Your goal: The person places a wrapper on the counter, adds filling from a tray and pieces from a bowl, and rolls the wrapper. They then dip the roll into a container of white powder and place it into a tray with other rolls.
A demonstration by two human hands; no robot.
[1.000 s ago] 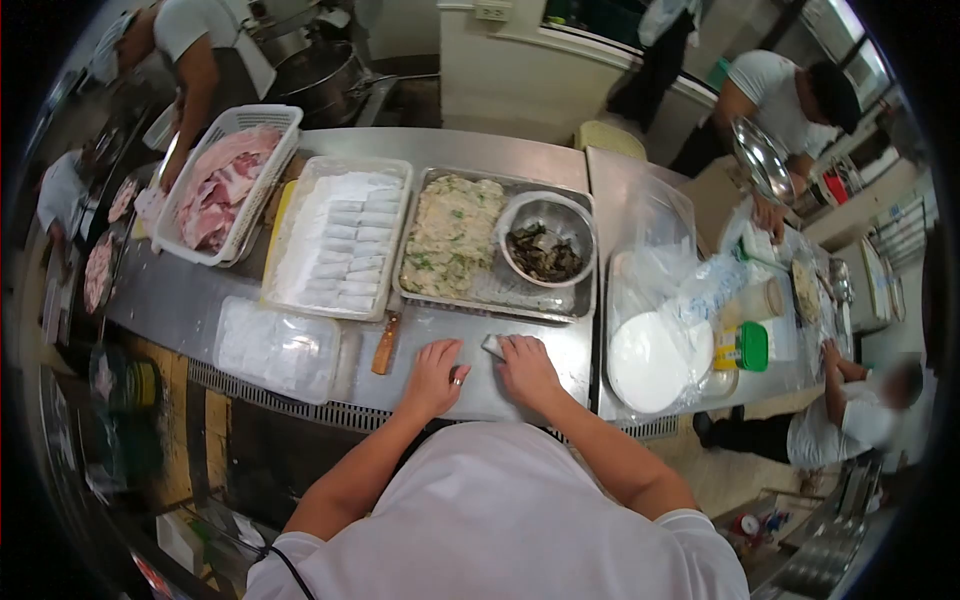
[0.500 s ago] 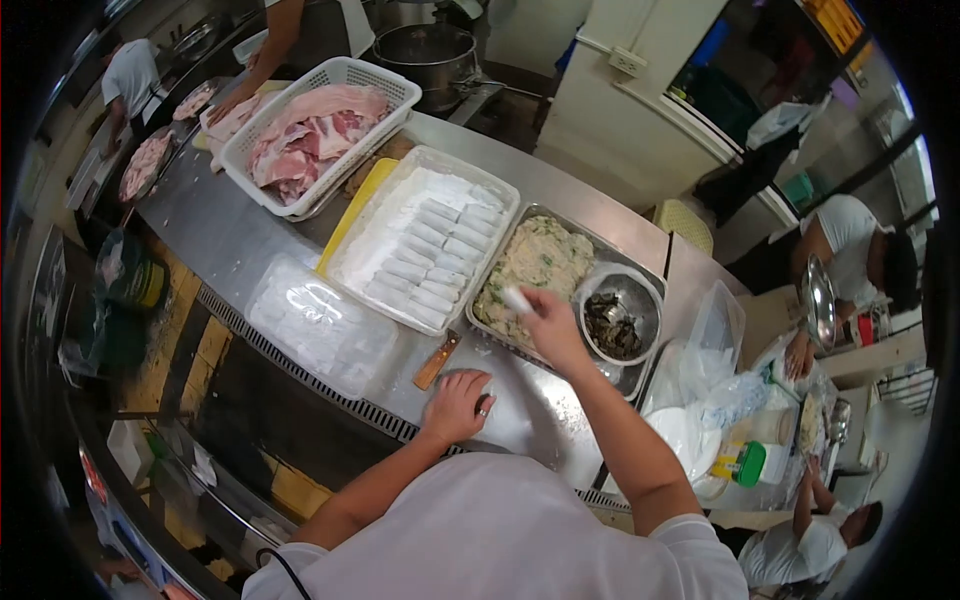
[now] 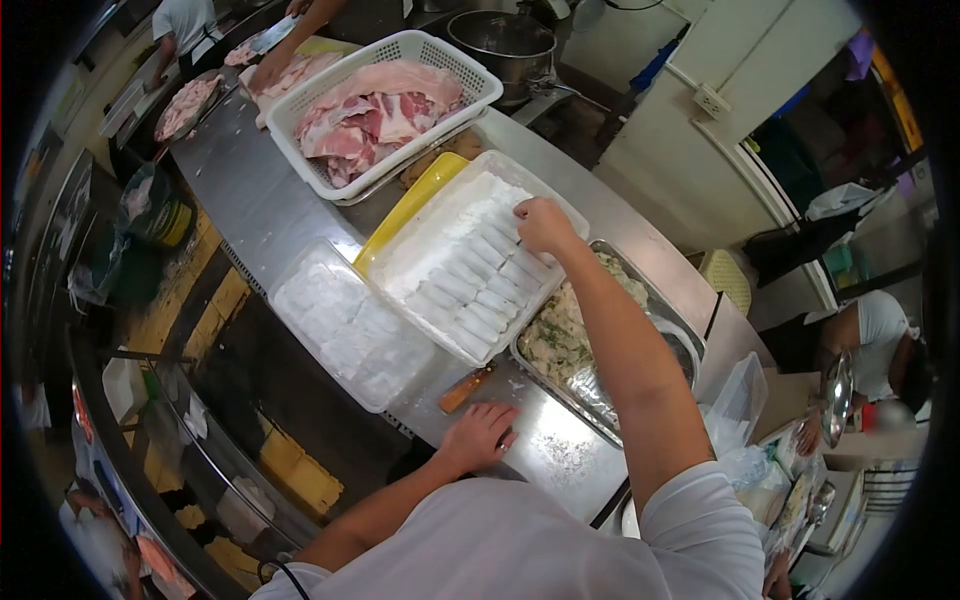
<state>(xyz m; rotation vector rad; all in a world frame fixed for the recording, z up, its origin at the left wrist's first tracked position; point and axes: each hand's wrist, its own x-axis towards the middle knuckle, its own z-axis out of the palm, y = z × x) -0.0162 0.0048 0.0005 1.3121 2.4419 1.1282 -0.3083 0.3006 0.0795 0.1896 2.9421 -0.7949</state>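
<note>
My right hand [image 3: 545, 225] is over the far right end of a white plastic tub [image 3: 392, 316], fingers closed. Whatever is between the fingertips is hidden. White powder covers the tub's bottom, and white powder-coated rolls [image 3: 477, 268] lie in rows there, just below the hand. Beside the tub's near corner, my left hand [image 3: 480, 438] rests on the steel table [image 3: 560, 455], fingers out, holding nothing. Close to it lies a wooden handle [image 3: 465, 388]. A steel tray of pale filling with green bits [image 3: 555, 335] is partly hidden by my right forearm.
A lidded translucent container [image 3: 345, 325] stands left of the tub, near the table edge. Behind are a yellow board [image 3: 410, 210] and a white basket [image 3: 290, 140] of raw meat [image 3: 385, 115]. Co-workers stand at far left and right; one person's hand [image 3: 268, 72] touches meat.
My right hand has moved from above the filling tray, where it held a white roll, to the tub's far end. My left hand stays on the table. The view has shifted.
</note>
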